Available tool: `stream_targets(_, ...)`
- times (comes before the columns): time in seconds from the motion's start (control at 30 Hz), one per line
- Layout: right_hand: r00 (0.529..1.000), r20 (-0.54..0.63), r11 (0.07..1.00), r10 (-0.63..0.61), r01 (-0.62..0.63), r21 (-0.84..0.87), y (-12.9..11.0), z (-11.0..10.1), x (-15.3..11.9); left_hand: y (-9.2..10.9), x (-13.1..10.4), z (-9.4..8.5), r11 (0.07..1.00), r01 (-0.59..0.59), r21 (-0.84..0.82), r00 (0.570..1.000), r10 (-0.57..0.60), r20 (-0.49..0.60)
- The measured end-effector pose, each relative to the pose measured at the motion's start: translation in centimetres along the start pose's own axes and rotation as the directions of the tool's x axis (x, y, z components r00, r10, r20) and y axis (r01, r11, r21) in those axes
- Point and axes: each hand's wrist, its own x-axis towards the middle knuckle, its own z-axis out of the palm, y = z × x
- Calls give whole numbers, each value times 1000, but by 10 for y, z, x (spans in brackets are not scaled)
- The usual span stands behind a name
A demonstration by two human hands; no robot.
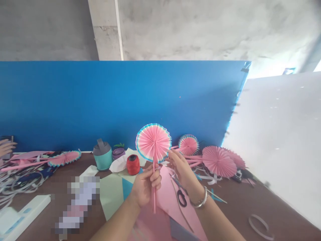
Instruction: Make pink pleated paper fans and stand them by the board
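A round pleated paper fan [153,140], pink with a blue and white rim, stands upright in front of me. My left hand [147,182] is wrapped round its pink handle. At the fan's right edge is my right hand [180,169], its fingers loosely bent and apart; whether the fingertips touch the paper I cannot tell. Below lie pink paper sheets [165,190] and scissors with a dark handle [181,198], partly hidden by my right hand. A spool of red thread [133,164] sits just left of the fan.
More pink fans [219,161] lie at the right, and another fan [64,158] at the left. A teal cup [102,155] stands near the blue partition [87,107]. White strips [27,184] tangle at left, near a power strip [27,217]. Another person's hand [6,147] shows far left.
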Motion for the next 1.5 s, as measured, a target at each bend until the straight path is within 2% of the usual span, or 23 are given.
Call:
stream_targets(0.1, 990, 137, 999, 7, -14, 52, -1, -4, 2, -3, 2, -5, 997, 49, 56, 999, -49, 4)
stream_targets(0.27, 990, 114, 996, -81, 85, -27, -4, -4, 2, -6, 5, -7, 987, 77, 140, 996, -69, -59)
stream_targets(0.57, 987, 108, 993, -115, 116, 2, -4, -4, 1, -11, 4, -2, 960, 77, 270, 995, -58, -75)
stream_targets(0.73, 975, 220, 996, -18, 36, -79, -9, -2, -4, -11, 3, 4, 968, 16, 249, 993, 14, -116)
stream_targets(0.83, 969, 240, 997, 54, -38, -71, -8, 2, -8, -11, 4, 3, 968, 27, 249, 995, -1, -103)
stream_targets(1.03, 965, 257, 983, 56, -98, 154, -1, 10, -11, -9, 3, 2, 969, -11, 248, 995, 35, -95)
stream_targets(1.17, 969, 241, 983, 54, -94, 156, 1, 11, -12, -10, 2, 3, 978, -51, 203, 990, 76, -116)
stream_targets(1.33, 955, 291, 986, 62, -105, 133, 4, 12, -14, -10, 2, 1, 989, -70, 129, 991, 83, -102)
stream_targets(1.5, 942, 331, 993, 56, -87, 81, 1, 15, -17, -5, 4, -1, 996, -80, 40, 985, 86, -152)
